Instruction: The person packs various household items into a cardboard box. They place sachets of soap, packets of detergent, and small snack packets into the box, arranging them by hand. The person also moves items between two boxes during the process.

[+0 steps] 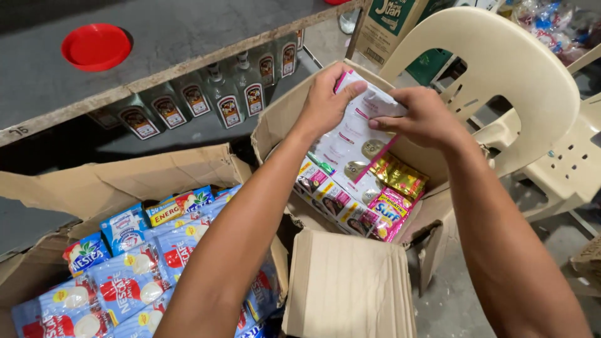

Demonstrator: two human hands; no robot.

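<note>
Fingers of both hands are closed on one strip of white-pink sachets, held over the small carton that sits on the cream plastic chair. L hand pinches the strip's top left edge, thumb across the front; R hand clamps the top right corner from the side, fingers curled over it. Neither hand is open and neither holds anything else.

Strip's long axis runs from the hands down and toward the person, lower end dropping into the small carton among the other packs: gold sachets at the carton's R side, a pink detergent sachet near its front flap, dark hair-product sachets along its L. So the strip hangs below the fingers, both hands equally at its top end; how deep the bottom end sits is prob. hidden by the packs.

L of the small carton: a bigger box of blue drink-mix packs. Behind it, bottles under a grey shelf with a red lid on top.
</note>
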